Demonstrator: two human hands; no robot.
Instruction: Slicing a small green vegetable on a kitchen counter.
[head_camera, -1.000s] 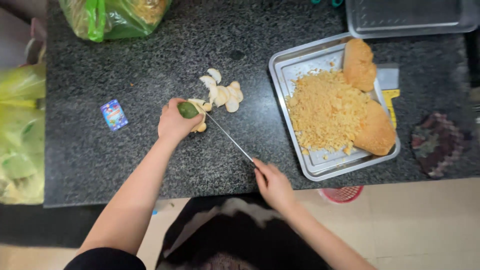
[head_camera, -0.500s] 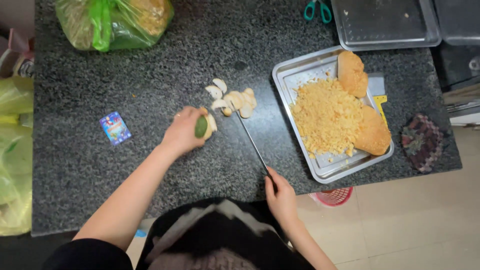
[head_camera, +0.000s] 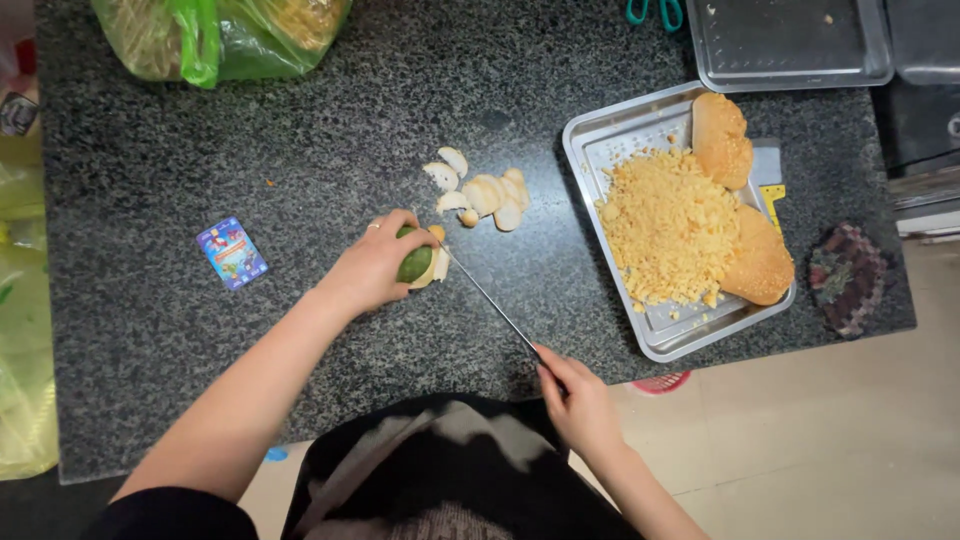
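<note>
Two hands share the cutting — left hand (head_camera: 372, 268) clamped on the green fruit (head_camera: 415, 262) to steady it, right hand (head_camera: 578, 402) closed around the knife (head_camera: 490, 302), slices (head_camera: 480, 192) piled just beyond the fruit.

On the desk (head_camera: 150, 330) lies 1 small rectangular packet (head_camera: 232, 252) — blue with red; 1 green plastic bag (head_camera: 220, 35) sits at the far edge.

green fruit (head_camera: 414, 263) half under fingers (head_camera: 385, 240)

Even, fairly bright overhead light; soft shadows beside the metal tray (head_camera: 585, 150); slight glare on the speckled bench (head_camera: 300, 130); sharp centre, mild wide-angle bending at edges
</note>
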